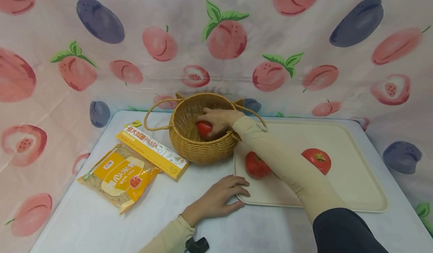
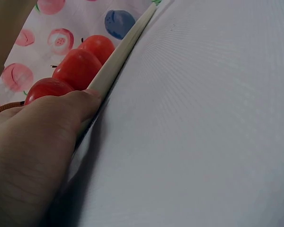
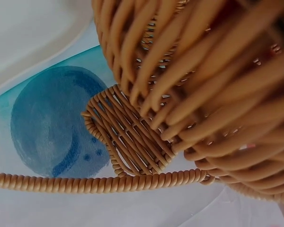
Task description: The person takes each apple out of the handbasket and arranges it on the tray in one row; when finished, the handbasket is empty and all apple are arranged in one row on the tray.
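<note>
Inside the wicker basket (image 1: 206, 151), my right hand (image 1: 220, 122) grips a red tomato (image 1: 204, 129). The right wrist view shows mostly the basket's woven wall (image 3: 203, 94), which hides that hand. My left hand (image 1: 220, 196) rests at the near left corner of the cream tray (image 1: 355, 185), fingers loosely spread over the rim. In the left wrist view, the left thumb (image 2: 85, 101) touches the tray's edge. One tomato (image 1: 256, 165) lies at the tray's left and another tomato (image 1: 317, 160) near its middle. Three tomatoes appear in the left wrist view; my right arm covers part of the tray.
Left of the basket lie a yellow-and-white pasta box (image 1: 152, 151) and an orange bag of pasta (image 1: 121, 178). The basket's handles (image 1: 149, 114) stick out at both sides. A fruit-print cloth (image 1: 216, 68) hangs behind the white table (image 1: 270, 230).
</note>
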Demonstrator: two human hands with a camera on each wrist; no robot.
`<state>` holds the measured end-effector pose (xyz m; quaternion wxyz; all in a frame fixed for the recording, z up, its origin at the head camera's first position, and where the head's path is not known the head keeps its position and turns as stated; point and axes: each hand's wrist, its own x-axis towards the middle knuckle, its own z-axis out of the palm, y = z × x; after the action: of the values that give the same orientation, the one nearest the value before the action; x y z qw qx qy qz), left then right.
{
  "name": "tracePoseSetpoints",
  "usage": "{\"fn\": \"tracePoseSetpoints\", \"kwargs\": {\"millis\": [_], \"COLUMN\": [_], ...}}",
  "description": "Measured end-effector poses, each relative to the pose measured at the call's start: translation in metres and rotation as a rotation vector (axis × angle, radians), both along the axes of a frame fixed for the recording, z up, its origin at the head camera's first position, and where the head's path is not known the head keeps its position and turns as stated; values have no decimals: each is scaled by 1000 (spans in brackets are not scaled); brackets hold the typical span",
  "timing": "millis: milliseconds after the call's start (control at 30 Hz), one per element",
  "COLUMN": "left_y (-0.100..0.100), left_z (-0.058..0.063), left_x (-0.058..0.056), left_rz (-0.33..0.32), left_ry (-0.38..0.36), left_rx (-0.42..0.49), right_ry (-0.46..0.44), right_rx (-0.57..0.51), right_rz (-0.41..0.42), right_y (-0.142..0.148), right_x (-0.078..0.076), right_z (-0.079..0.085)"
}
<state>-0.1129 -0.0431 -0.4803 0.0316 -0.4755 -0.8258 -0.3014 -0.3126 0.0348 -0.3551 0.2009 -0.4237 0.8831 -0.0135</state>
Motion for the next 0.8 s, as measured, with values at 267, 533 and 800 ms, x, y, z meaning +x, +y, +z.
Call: {"fn": "tracePoseSetpoints", "kwargs": {"millis": [267,533,800], "left_y": [0,1,1], "left_z": [-1,1,3], "left_x": [0,0,2], "left_rz": [1,-4,9], "left_ry": [6,2,-7], "left_rx": [2,4,-3], "right_ry": [75,112,132], "right_rx": [-231,-364,-388], "right_rz": [41,2,2], "right_y": [1,9,17], "right_x": [-2,-4,-3], "right_z": [3,9,20]}}
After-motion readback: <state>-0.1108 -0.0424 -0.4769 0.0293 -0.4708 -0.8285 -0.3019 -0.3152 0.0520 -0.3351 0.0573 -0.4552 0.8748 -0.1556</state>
